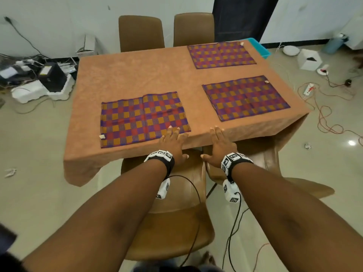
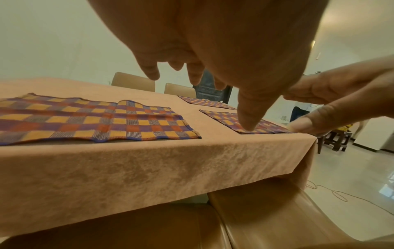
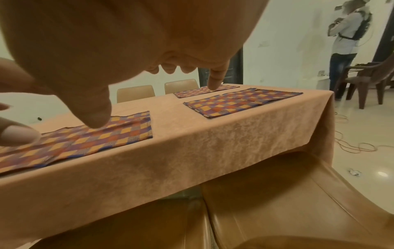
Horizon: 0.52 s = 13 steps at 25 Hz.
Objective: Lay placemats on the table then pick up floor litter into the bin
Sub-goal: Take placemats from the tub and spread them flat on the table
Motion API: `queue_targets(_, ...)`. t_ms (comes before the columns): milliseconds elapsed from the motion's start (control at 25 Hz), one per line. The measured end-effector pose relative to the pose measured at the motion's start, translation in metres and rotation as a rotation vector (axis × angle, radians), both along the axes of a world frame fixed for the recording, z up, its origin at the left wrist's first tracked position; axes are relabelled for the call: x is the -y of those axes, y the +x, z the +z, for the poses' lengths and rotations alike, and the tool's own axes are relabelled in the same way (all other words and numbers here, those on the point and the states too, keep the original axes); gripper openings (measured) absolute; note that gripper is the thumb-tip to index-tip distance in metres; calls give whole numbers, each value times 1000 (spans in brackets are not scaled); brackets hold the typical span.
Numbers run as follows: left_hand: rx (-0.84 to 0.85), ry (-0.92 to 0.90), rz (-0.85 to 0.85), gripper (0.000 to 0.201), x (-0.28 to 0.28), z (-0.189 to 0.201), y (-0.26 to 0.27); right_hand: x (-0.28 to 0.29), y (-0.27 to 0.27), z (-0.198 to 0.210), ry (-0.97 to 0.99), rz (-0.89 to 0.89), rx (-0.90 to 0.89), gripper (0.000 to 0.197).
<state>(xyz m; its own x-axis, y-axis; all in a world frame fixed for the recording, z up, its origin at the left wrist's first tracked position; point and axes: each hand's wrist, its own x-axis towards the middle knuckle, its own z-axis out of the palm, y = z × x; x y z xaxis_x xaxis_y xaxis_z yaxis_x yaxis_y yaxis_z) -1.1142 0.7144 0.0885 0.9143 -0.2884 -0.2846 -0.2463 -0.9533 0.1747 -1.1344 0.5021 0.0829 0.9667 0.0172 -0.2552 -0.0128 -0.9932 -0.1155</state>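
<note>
Taking the table (image 1: pixel 137 75) as the landmark and going left to right: a crumpled white scrap of litter (image 1: pixel 10 172) is lying on the floor off the table's near left corner, well apart from it. On the table's near left part the first placemat (image 1: pixel 143 118) is lying flat, its long axis running along the near edge. The left hand (image 1: pixel 172 143) is reaching over that near edge, fingers straight and slightly spread, their tips seeming to rest on the mat's near right corner; the left wrist view is showing them extended and holding nothing. Just right of it the right hand (image 1: pixel 218 148) is hovering at the table's edge in the bare strip between the mats, fingers straight and loosely spread, gripping nothing. On the table's near right part the second placemat (image 1: pixel 245 97) is lying flat, and on the far right part the third placemat (image 1: pixel 222 54) is doing the same. The far left part is showing only cloth, so by my judgement one mat may be missing, though no spare mat is showing. Off the table's near right corner a second scrap (image 1: pixel 307 146) is sitting on the floor.

If litter comes next, the scraps are lying behind and below the fingers, outward on either side. The right hand is looking nearer to the right scrap, the left hand to the left one.
</note>
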Motion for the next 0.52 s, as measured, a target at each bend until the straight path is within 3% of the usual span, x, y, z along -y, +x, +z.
queue_targets(240, 3, -20, 30, 89, -24, 7, 10, -36, 31, 1, 48, 141, -19, 110)
queue_targets(400, 5, -27, 115, 86, -76, -17, 62, -87, 92, -24, 74, 151, -56, 104)
queue_targets(520, 8, 78, 176, 67, -128, -48, 123, -135, 159, -52, 34, 144, -159, 99)
